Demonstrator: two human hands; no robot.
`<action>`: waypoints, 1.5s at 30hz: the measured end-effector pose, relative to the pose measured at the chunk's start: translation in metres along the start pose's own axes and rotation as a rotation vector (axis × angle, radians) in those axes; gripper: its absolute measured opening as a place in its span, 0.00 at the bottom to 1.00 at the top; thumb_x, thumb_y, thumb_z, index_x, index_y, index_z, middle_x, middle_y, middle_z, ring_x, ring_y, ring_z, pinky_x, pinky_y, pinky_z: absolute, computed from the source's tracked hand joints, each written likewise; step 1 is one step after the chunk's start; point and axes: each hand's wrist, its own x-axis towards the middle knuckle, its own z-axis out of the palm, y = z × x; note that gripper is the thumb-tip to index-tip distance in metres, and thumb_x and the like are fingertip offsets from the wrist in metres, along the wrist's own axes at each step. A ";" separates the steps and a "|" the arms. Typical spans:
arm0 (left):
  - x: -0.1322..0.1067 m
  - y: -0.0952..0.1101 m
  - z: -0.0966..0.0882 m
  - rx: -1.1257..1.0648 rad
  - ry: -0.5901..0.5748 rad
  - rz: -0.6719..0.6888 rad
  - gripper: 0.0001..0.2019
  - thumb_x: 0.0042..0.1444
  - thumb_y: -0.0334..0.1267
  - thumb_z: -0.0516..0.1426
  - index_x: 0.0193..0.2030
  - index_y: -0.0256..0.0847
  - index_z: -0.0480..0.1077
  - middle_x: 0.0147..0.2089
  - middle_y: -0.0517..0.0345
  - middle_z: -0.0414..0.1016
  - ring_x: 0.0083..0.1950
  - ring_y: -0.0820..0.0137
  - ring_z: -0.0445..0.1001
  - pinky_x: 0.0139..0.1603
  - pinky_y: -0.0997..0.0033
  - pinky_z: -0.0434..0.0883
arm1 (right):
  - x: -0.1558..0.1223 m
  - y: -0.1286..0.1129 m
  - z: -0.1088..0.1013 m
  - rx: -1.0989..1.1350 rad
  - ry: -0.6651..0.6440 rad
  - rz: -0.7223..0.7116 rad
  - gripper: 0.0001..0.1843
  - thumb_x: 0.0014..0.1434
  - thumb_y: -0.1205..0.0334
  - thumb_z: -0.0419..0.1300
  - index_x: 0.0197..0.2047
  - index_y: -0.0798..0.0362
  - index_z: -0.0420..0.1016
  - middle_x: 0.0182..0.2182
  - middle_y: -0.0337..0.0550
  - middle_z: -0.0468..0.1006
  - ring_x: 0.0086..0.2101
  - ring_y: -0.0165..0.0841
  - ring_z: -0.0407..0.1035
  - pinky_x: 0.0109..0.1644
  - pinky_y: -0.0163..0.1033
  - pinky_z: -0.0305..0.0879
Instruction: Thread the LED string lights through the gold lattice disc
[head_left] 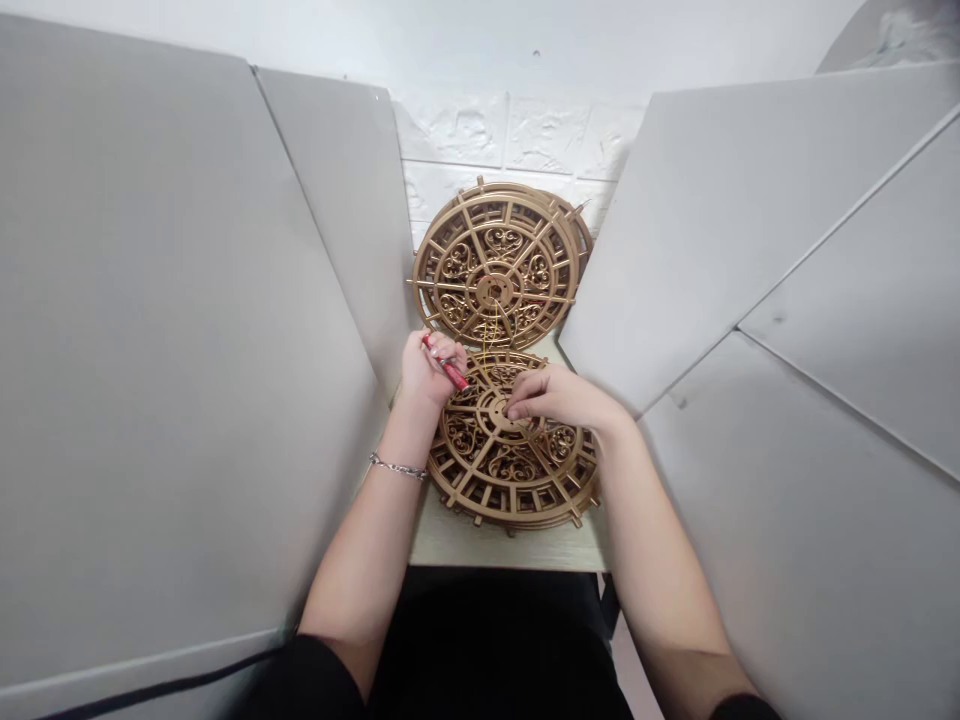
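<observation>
A gold, openwork round disc [517, 465] lies flat on a small pale table [465, 545]. A second matching gold disc [496, 265] leans upright against the white wall behind it. Thin yellow wires [491, 340] run from the upright disc's hub down to the flat one. My left hand [429, 368] is closed around a red-handled tool [448, 368] at the flat disc's far left rim. My right hand [559, 395] pinches at the flat disc's centre hub, fingertips pressed together; what they hold is too small to make out.
Tall grey partition panels stand close on the left [172, 350] and right [787, 330], leaving a narrow work space. A white textured wall [510, 135] closes the back. A silver bracelet [396, 467] circles my left wrist. My dark-clothed lap [495, 640] is below the table edge.
</observation>
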 end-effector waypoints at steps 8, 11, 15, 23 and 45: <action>0.002 0.001 -0.003 -0.042 -0.008 -0.013 0.12 0.48 0.29 0.46 0.19 0.41 0.46 0.12 0.68 0.51 0.13 0.82 0.54 0.16 0.83 0.60 | -0.002 0.003 -0.001 0.389 0.401 -0.203 0.08 0.47 0.55 0.62 0.28 0.49 0.77 0.30 0.38 0.75 0.34 0.27 0.68 0.44 0.38 0.64; 0.002 0.000 -0.003 -0.058 -0.012 -0.013 0.12 0.48 0.29 0.46 0.20 0.41 0.45 0.12 0.68 0.52 0.13 0.82 0.54 0.16 0.83 0.60 | -0.004 0.004 -0.002 0.633 0.456 -0.226 0.10 0.47 0.51 0.62 0.30 0.48 0.76 0.25 0.36 0.74 0.29 0.26 0.69 0.39 0.37 0.66; 0.001 -0.002 -0.001 -0.070 -0.006 -0.004 0.12 0.49 0.29 0.46 0.20 0.41 0.45 0.12 0.68 0.53 0.13 0.83 0.54 0.18 0.84 0.61 | -0.004 -0.003 -0.001 0.681 0.483 -0.209 0.13 0.48 0.50 0.61 0.30 0.50 0.75 0.16 0.31 0.65 0.19 0.22 0.61 0.27 0.33 0.62; 0.006 -0.002 -0.004 -0.044 -0.011 0.010 0.12 0.51 0.30 0.45 0.19 0.41 0.46 0.12 0.69 0.51 0.12 0.83 0.54 0.20 0.84 0.63 | 0.009 -0.023 0.029 0.049 0.195 -0.172 0.10 0.58 0.60 0.50 0.37 0.53 0.71 0.26 0.36 0.68 0.29 0.26 0.61 0.34 0.35 0.57; 0.004 -0.014 0.002 -0.095 0.011 0.013 0.13 0.51 0.29 0.45 0.19 0.40 0.46 0.12 0.69 0.51 0.12 0.85 0.51 0.17 0.87 0.58 | 0.022 -0.001 0.043 -0.070 0.287 -0.161 0.05 0.53 0.62 0.53 0.31 0.51 0.58 0.21 0.31 0.58 0.24 0.25 0.52 0.31 0.33 0.49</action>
